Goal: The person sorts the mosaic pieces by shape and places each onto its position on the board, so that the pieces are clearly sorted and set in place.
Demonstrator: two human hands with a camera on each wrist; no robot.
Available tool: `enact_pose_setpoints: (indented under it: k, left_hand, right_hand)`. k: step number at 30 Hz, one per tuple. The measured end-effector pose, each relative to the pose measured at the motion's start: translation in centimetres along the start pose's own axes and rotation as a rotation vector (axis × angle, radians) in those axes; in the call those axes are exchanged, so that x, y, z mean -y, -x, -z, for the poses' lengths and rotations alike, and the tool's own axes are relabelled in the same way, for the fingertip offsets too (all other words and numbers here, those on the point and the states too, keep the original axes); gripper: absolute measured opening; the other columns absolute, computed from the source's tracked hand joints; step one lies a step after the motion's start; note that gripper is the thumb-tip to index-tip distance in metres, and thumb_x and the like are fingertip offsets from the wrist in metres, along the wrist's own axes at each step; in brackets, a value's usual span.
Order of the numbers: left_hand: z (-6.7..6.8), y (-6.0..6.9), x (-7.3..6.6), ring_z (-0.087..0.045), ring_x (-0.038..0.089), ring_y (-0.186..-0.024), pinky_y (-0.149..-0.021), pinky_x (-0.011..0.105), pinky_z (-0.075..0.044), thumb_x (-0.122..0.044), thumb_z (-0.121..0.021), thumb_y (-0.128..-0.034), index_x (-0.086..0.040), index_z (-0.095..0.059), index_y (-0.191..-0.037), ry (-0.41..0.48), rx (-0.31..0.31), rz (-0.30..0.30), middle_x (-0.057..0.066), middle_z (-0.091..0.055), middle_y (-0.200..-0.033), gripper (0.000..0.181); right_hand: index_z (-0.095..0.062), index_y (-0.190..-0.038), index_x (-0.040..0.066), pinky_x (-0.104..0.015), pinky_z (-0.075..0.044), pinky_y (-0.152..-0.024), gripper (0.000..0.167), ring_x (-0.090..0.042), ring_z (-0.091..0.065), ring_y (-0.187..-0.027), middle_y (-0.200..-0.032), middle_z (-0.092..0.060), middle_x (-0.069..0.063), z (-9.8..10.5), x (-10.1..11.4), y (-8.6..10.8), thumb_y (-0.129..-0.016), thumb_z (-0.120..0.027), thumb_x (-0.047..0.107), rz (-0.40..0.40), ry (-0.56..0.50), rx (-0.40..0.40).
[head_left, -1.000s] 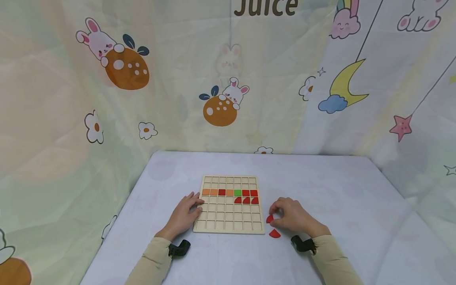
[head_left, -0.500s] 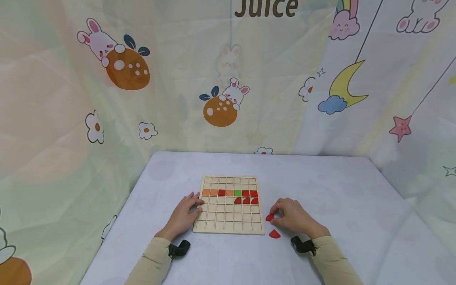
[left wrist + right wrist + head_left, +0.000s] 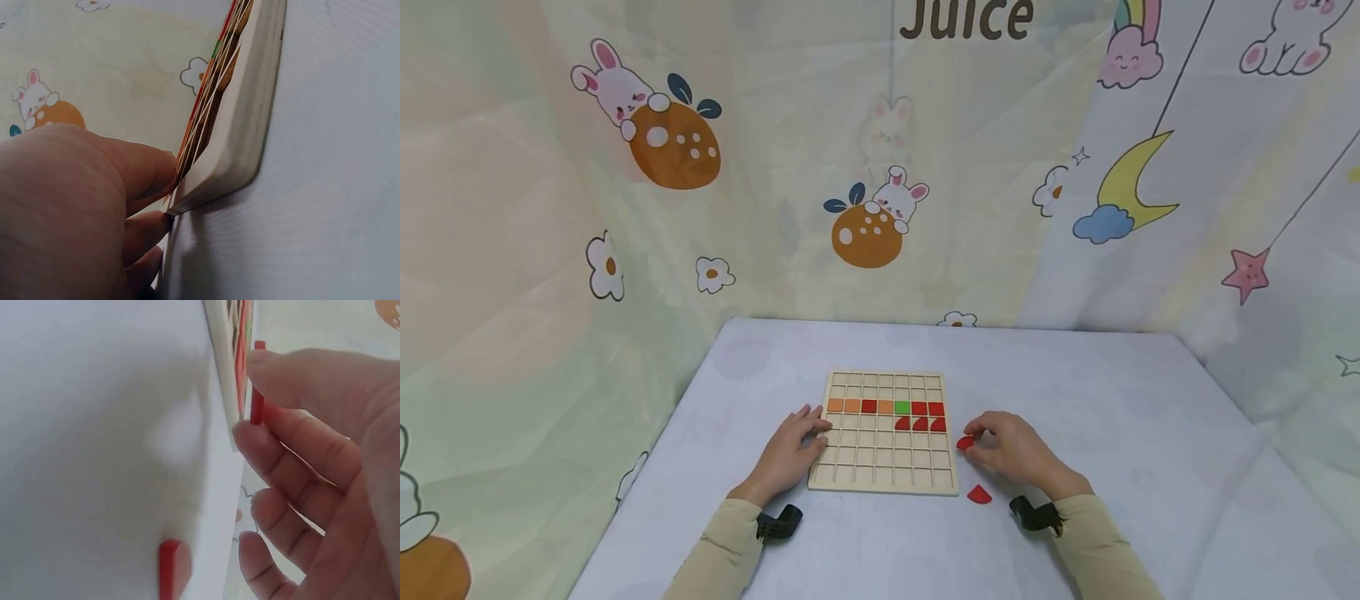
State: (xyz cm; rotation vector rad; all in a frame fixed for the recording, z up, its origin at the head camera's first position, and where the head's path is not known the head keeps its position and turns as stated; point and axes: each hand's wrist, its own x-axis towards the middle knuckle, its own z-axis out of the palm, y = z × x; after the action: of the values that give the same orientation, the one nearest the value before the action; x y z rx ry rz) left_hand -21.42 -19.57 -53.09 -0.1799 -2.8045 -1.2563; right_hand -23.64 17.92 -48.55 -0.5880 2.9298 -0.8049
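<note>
A square wooden grid board (image 3: 883,458) lies on the table, its upper rows partly filled with coloured tiles. My left hand (image 3: 788,450) rests at the board's left edge, with thumb and fingertips touching it; in the left wrist view the thumb (image 3: 147,170) meets the board's rim. My right hand (image 3: 1018,450) pinches a red fan-shaped piece (image 3: 257,406) between thumb and fingers, just right of the board and off the table. Another red fan-shaped piece (image 3: 980,494) lies on the table below that hand.
One row holds orange, dark red, green and red square tiles (image 3: 902,407). Below its right end sit three red curved pieces (image 3: 920,424). A white cloth covers the table (image 3: 1075,383), and a printed curtain (image 3: 760,167) hangs behind it.
My right hand has shifted slightly away from me and left, bringing the pinched red piece nearer the board's right edge. My left hand stays on the board.
</note>
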Motion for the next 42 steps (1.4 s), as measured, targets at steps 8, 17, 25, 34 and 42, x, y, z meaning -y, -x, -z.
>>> enact_pose_setpoints:
  k: [8,17,25,34,42]
  left_hand:
    - [-0.1,0.2,-0.2,-0.025,0.027,-0.147,-0.12,0.051,-0.017,-0.018,-0.065,-0.0945,-0.018,-0.069,-0.114,-0.009,0.002,0.02,0.004,-0.045,-0.15,0.02]
    - [-0.2,0.3,-0.1,-0.025,0.027,-0.147,-0.121,0.051,-0.018,-0.017,-0.065,-0.0944,-0.018,-0.069,-0.114,-0.003,0.008,0.013,0.004,-0.045,-0.15,0.02]
    - [-0.2,0.2,-0.2,-0.026,0.026,-0.147,-0.121,0.05,-0.017,-0.018,-0.064,-0.0946,-0.019,-0.069,-0.113,0.002,0.009,0.012,0.004,-0.045,-0.15,0.019]
    - [0.0,0.0,-0.2,-0.026,0.026,-0.147,-0.121,0.05,-0.018,-0.018,-0.065,-0.0944,-0.018,-0.069,-0.114,-0.01,0.005,0.005,0.003,-0.044,-0.151,0.02]
    - [0.0,0.0,-0.3,-0.025,0.026,-0.147,-0.121,0.05,-0.017,-0.018,-0.065,-0.0946,-0.019,-0.068,-0.114,-0.006,0.006,0.014,0.003,-0.044,-0.151,0.019]
  right_hand:
    - [-0.072,-0.098,0.018,-0.041,-0.054,-0.089,0.019,-0.017,-0.059,-0.093,-0.093,-0.065,0.009,0.0,1.2,-1.0,-0.081,-0.08,0.018,0.046,0.007,-0.044]
    - [-0.073,-0.102,0.012,-0.04,-0.053,-0.086,0.021,-0.018,-0.06,-0.091,-0.095,-0.067,0.004,-0.6,2.7,-2.2,-0.082,-0.079,0.016,0.077,-0.023,-0.067]
    - [-0.073,-0.104,0.014,-0.037,-0.053,-0.085,0.023,-0.022,-0.062,-0.095,-0.096,-0.066,0.006,-1.2,4.5,-3.3,-0.082,-0.08,0.019,0.082,-0.037,-0.078]
    - [-0.074,-0.105,0.015,-0.036,-0.053,-0.084,0.024,-0.018,-0.061,-0.095,-0.098,-0.067,0.007,-1.7,5.6,-4.3,-0.083,-0.079,0.021,0.086,-0.047,-0.095]
    - [-0.074,-0.101,0.016,-0.033,-0.052,-0.078,0.019,-0.021,-0.061,-0.089,-0.095,-0.066,0.008,-2.0,6.3,-5.2,-0.083,-0.079,0.021,0.094,-0.085,-0.102]
